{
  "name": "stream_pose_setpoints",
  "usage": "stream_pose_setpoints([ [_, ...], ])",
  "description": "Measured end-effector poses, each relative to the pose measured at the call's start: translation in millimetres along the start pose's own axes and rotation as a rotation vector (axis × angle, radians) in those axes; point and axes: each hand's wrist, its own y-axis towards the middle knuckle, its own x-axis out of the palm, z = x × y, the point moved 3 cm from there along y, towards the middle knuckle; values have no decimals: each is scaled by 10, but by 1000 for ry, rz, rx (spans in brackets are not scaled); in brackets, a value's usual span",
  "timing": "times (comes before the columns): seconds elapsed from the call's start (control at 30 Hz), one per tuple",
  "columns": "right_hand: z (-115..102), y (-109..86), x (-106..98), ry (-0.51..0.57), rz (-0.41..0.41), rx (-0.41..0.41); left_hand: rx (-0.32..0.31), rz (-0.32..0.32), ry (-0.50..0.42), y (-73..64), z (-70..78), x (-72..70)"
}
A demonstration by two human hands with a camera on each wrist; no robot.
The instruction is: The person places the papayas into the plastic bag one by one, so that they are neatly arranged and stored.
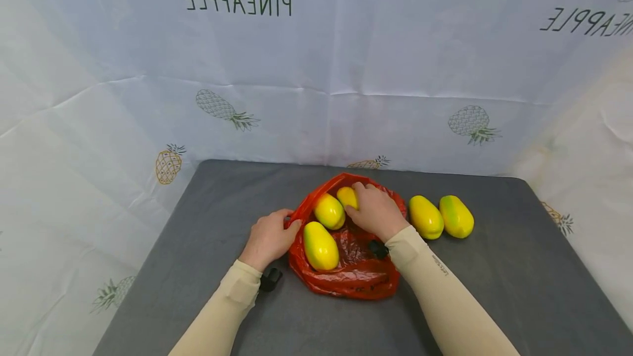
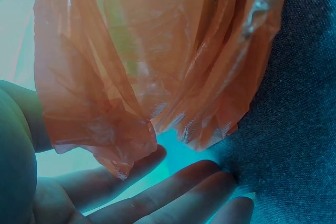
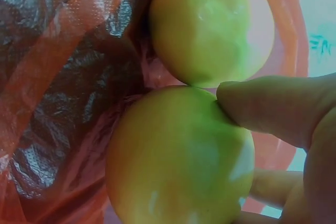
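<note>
A red plastic bag [image 1: 346, 284] lies with its mouth spread on the dark table. Inside it, one mango [image 1: 321, 246], yellow with a green tinge, lies near the front, and a second mango [image 1: 329, 211] is behind it. My right hand [image 1: 377, 210] reaches into the bag and grips a third mango [image 3: 181, 156], with the thumb [image 3: 268, 106] on its upper side. In the right wrist view this fruit touches another mango [image 3: 212, 27]. At the bag's left rim, my left hand [image 1: 271, 238] holds the plastic, which hangs between thumb and fingers [image 2: 178, 192] in the left wrist view.
Two more mangoes, one [image 1: 426, 217] beside the bag and another [image 1: 456, 216] farther right, lie side by side on the grey table [image 1: 514, 268]. A white cloth [image 1: 316, 59] printed with pineapples hangs behind the table's back edge.
</note>
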Motion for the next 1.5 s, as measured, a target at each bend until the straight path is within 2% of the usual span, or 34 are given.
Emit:
stream_pose_setpoints([
  [0.27, 59, 38, 16, 7, 28, -17, 47, 19, -3, 1, 38, -8],
  [0.43, 70, 61, 62, 15, -7, -3, 24, 9, -11, -20, 22, -6],
  [0.6, 80, 35, 47, 12, -11, 10, 27, 4, -17, -32, 27, 3],
  [0.83, 76, -63, -67, -1, -23, 16, 42, 14, -5, -35, 59, 12],
  [1.03, 56, -275, -291, 47, 6, 27, 20, -4, -18, -32, 13, -12],
  [1.23, 282, -554, -542, 95, 104, 30, 2, -26, -14, -38, -19, -43],
  [1.5, 923, -991, -774, 155, 254, 180, -33, -50, -43, -84, -2, 8],
])
